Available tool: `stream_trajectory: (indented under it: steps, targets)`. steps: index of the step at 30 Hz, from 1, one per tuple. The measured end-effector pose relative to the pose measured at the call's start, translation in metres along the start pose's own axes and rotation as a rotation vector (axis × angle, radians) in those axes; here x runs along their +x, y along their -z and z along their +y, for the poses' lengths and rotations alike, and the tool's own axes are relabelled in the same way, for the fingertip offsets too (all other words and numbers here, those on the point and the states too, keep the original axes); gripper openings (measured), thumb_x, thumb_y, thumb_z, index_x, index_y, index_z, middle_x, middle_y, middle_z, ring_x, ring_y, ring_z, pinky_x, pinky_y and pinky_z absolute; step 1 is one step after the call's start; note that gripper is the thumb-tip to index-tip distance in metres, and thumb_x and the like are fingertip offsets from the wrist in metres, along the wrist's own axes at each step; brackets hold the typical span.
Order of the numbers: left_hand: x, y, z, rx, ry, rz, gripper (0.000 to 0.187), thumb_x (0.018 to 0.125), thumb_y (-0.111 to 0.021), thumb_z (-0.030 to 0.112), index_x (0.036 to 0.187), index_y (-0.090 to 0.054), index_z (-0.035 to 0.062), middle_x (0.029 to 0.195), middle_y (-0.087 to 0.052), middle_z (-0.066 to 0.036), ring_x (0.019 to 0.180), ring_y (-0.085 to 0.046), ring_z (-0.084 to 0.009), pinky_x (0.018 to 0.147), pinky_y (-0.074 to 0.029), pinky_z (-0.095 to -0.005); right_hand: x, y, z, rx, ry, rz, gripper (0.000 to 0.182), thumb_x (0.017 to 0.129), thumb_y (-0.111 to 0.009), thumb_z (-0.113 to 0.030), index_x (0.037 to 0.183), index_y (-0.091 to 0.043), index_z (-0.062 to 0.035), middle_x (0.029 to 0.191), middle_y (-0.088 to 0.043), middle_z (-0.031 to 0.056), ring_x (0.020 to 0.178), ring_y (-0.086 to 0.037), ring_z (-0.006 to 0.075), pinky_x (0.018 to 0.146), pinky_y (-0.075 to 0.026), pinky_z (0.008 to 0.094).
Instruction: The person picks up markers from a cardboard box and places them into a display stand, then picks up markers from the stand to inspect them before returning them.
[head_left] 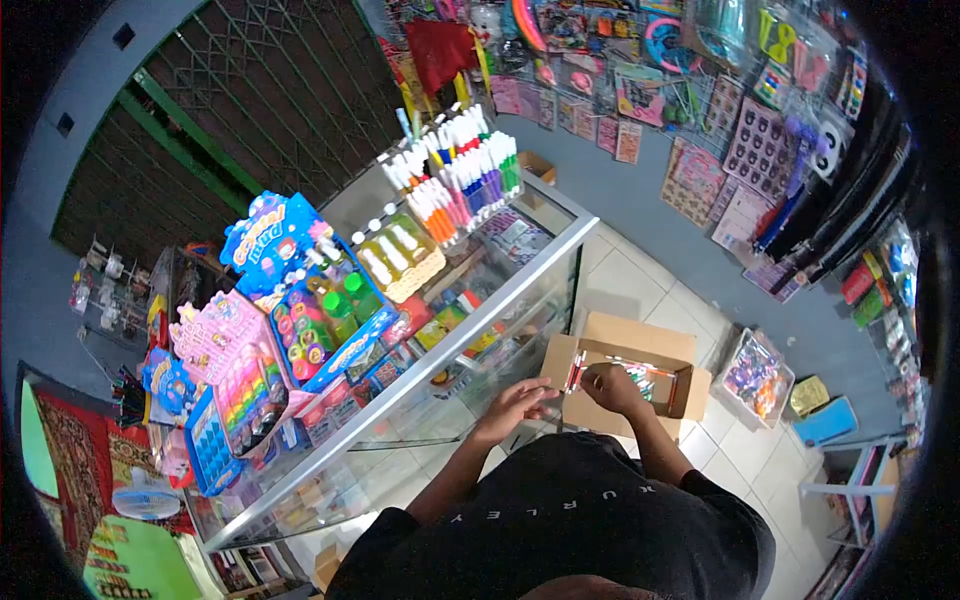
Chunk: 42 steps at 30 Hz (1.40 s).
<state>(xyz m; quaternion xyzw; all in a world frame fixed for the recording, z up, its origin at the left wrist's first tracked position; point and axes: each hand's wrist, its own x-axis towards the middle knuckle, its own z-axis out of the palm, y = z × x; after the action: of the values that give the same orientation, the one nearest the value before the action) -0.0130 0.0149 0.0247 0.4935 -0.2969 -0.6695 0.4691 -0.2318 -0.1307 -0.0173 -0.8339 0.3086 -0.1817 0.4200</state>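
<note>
L hand (pixel 515 402) is open, fingers spread, palm down, hovering at the near-left edge of the box (pixel 600 332), close to the glass counter (pixel 470 330). It grips nothing; can't tell if the fingertips touch the box flap. R hand (pixel 608 385) sits just right of the L, over the box opening, fingers curled on a small packet (pixel 577 371) w/ red-white stripes; the packet sticks out from the hand toward the L hand. Hands are close but not touching.

The box is open cardboard on the tile floor, right under both hands, flaps out. Inside, beyond the R hand, more colourful packets (pixel 650 376) show; too small to tell what they are.

To the L of the L hand runs the counter w/ a metal frame, stock visible thru the glass. On top, farther L and up: a marker rack (pixel 460 175), a tray of bottles (pixel 400 255), a blue display (pixel 310 290) w/ small round tubs, and a pink display (pixel 235 370).

To the R of the R hand, past the box, a clear tub (pixel 755 375) of mixed bright items sits on the floor, w/ a blue lid (pixel 828 420) just beyond it. The wall far ahead of the hands is hung w/ packaged goods.
</note>
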Motion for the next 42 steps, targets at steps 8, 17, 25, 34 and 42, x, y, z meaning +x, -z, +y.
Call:
stream_trajectory:
  steps: [8,17,25,34,42]
  targets:
    - [0.034,-0.029,-0.015,0.013,0.098,-0.029,0.038,0.098,-0.052,0.026,0.131,-0.050,0.0063,0.118,-0.063,-0.007,0.087,-0.064,-0.0119,0.075,-0.049,-0.0232,-0.021,0.010,0.110,0.037,-0.205,-0.039,0.011,0.079,-0.066,-0.015,0.082,-0.067,-0.0049,0.078,-0.068,0.0130,0.072,-0.066,0.0270,0.067,-0.052,0.0381]
    - [0.035,-0.034,-0.035,-0.062,0.237,0.256,0.035,0.098,-0.050,0.019,0.128,-0.048,0.0018,0.117,-0.063,-0.016,0.087,-0.067,-0.0209,0.075,-0.051,-0.0302,-0.163,-0.059,0.377,0.383,-0.766,-0.185,0.019,0.085,-0.062,-0.025,0.078,-0.067,-0.0087,0.055,-0.060,0.0059,0.048,-0.059,0.0163,0.046,-0.050,0.0332]
    - [0.039,-0.048,-0.046,-0.085,0.393,0.350,0.037,0.099,-0.049,0.024,0.129,-0.047,0.0028,0.119,-0.062,-0.017,0.088,-0.067,-0.0203,0.077,-0.051,-0.0303,-0.193,-0.077,0.368,0.098,-0.871,-0.140,0.029,0.083,-0.066,-0.034,0.077,-0.069,-0.0052,0.059,-0.063,0.0101,0.054,-0.062,0.0189,0.053,-0.051,0.0361]
    - [0.049,-0.040,-0.041,-0.015,0.456,0.435,0.047,0.095,-0.055,0.031,0.132,-0.046,0.0016,0.121,-0.061,-0.017,0.090,-0.065,-0.0224,0.080,-0.050,-0.0333,-0.100,-0.073,0.335,0.201,-0.835,-0.057,0.021,0.083,-0.060,-0.024,0.085,-0.065,-0.0040,0.068,-0.065,0.0113,0.057,-0.062,0.0211,0.055,-0.051,0.0336]
    - [0.026,-0.035,-0.056,-0.077,0.505,0.569,0.054,0.095,-0.056,0.034,0.134,-0.042,0.0002,0.122,-0.060,-0.018,0.093,-0.064,-0.0233,0.081,-0.049,-0.0341,-0.089,-0.131,0.370,-0.179,-0.605,-0.173,0.016,0.076,-0.067,-0.024,0.081,-0.064,-0.0089,0.076,-0.064,0.0122,0.073,-0.064,0.0270,0.066,-0.052,0.0383]
